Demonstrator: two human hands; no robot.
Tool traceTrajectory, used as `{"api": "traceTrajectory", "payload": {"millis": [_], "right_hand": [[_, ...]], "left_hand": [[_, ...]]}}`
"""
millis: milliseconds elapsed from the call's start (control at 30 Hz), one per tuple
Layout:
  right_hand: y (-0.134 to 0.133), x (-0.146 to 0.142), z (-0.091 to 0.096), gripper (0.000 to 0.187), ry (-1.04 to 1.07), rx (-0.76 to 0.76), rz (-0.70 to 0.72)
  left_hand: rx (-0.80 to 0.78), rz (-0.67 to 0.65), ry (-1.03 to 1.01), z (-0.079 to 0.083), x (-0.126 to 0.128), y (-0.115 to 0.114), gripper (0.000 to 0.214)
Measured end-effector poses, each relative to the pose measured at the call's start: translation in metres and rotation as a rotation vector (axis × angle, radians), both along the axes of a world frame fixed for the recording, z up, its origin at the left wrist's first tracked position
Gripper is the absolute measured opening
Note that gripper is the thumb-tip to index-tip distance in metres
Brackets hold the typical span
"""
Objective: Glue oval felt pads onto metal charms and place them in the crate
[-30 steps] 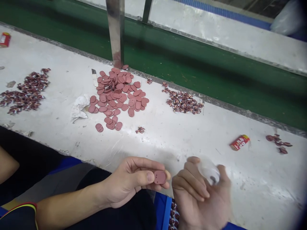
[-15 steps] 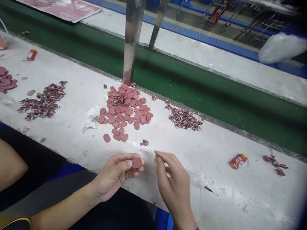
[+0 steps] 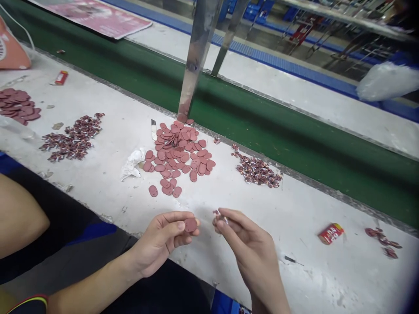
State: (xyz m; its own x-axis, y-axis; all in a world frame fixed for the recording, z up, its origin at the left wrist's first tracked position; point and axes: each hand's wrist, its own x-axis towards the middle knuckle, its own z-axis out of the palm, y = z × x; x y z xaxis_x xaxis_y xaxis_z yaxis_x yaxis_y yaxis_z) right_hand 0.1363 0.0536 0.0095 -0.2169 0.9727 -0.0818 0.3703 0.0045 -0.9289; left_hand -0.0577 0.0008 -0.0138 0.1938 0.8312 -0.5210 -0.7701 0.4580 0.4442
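Between thumb and fingers, my left hand (image 3: 163,242) pinches a dark red oval disc (image 3: 190,225) with small holes or marks on it. To its right, my right hand (image 3: 247,244) is closed on a small brown-and-white piece (image 3: 218,216); its exact kind is too small to make out. The two hands are a short gap apart, above the front part of the white table (image 3: 183,203). Beyond them lies a spread pile of similar red oval discs (image 3: 176,150). A heap of small brown-and-white pieces (image 3: 257,170) lies to the right of that pile.
A metal post (image 3: 196,65) rises behind the discs, beside a green belt (image 3: 262,113). On the left are another heap of small pieces (image 3: 73,137), more discs (image 3: 19,107) and crumpled white material (image 3: 132,165). A red roll (image 3: 331,234) and a thin dark tool (image 3: 292,260) lie right.
My right hand has picked up the small brown-and-white piece from the table in front of the discs. My left hand keeps its disc. The view has shifted slightly.
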Motion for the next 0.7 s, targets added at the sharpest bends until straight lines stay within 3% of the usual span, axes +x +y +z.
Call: {"api": "traceTrajectory", "payload": {"millis": [100, 200, 300, 433, 700], "right_hand": [[-0.026, 0.001, 0.014, 0.007, 0.328, -0.145, -0.096], [-0.041, -0.005, 0.018, 0.015, 0.489, -0.246, -0.216], [-0.047, -0.009, 0.016, 0.026, 0.519, -0.291, -0.247], [-0.046, -0.008, 0.014, 0.017, 0.53, -0.26, -0.196], [-0.043, -0.013, 0.022, 0.013, 0.343, -0.161, -0.144]], "left_hand": [[0.011, -0.034, -0.014, -0.002, 0.005, 0.001, 0.027], [0.037, -0.064, -0.023, 0.0, 0.01, 0.001, 0.027], [0.059, -0.089, -0.016, 0.002, 0.014, 0.002, 0.028], [0.06, -0.096, 0.017, 0.005, 0.014, 0.002, 0.031], [0.16, -0.078, 0.078, 0.008, 0.014, -0.001, 0.028]]}}
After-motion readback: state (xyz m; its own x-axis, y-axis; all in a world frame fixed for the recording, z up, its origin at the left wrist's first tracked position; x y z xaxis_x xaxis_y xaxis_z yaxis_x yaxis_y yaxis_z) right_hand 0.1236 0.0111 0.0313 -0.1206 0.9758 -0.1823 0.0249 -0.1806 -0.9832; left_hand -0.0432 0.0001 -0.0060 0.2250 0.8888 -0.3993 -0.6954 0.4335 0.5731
